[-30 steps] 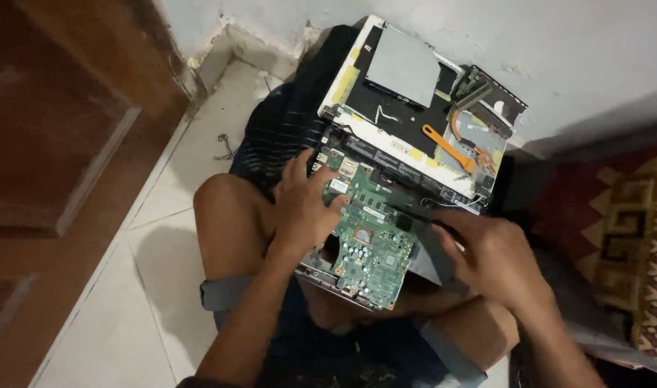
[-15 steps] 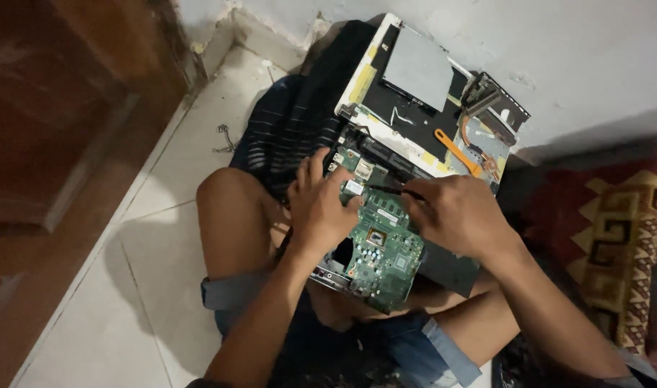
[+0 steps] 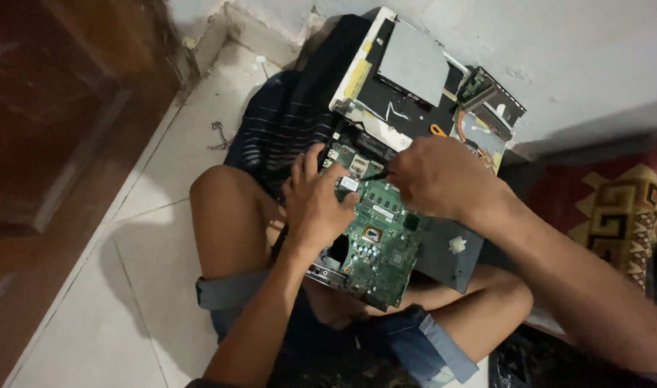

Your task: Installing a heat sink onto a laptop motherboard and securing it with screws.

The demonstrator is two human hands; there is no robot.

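A green laptop circuit board [image 3: 382, 241] rests on my lap, over my crossed legs. My left hand [image 3: 315, 205] lies on its left part, fingers spread and pressing down near the top edge. My right hand [image 3: 438, 176] is closed around a thin dark tool [image 3: 375, 174] whose tip meets the board's upper end, close to my left fingertips. Behind the board lies the opened laptop case [image 3: 407, 79] with a grey metal plate, yellow tape and an orange stick.
A dark striped cloth [image 3: 289, 115] lies under the case on the white tiled floor [image 3: 149, 237]. A small chain [image 3: 217, 134] sits on a tile. A wooden door [image 3: 48, 108] stands at left, a patterned red rug [image 3: 616, 208] at right, the wall behind.
My right hand has moved left and up across the board, from its right edge to the top end by my left fingers. The view has tilted a little.
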